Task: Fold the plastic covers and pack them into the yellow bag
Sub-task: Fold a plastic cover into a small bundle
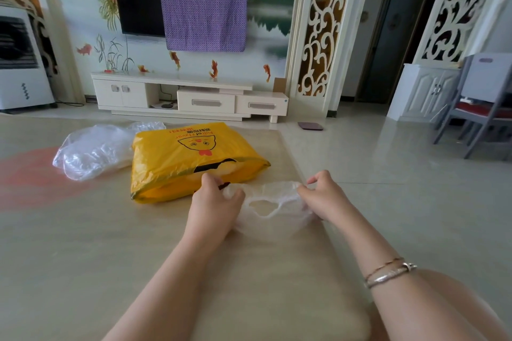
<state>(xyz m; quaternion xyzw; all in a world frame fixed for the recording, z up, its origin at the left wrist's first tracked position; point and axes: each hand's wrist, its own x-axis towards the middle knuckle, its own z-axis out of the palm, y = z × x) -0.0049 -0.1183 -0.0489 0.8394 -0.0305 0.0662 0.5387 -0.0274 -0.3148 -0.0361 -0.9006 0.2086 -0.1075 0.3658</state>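
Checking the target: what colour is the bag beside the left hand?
Yellow bag, red-and-black chick print; head view.

Yellow bag (188,158): glossy printed plastic film, creased. Plastic cover (273,203) gripped between left hand (213,202) and right hand (322,196): thin clear film, crinkled. Heap of covers (94,151): same clear, shiny film. Table (83,243): smooth beige, polished sheen. Floor tiles (401,174): glossy, reflective. Purple cloth (203,3): matt woven fabric. Bangles (388,274): shiny metal.

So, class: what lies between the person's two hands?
In the head view, a clear plastic cover stretches between the left hand and the right hand; both grip its ends, just in front of the yellow bag.
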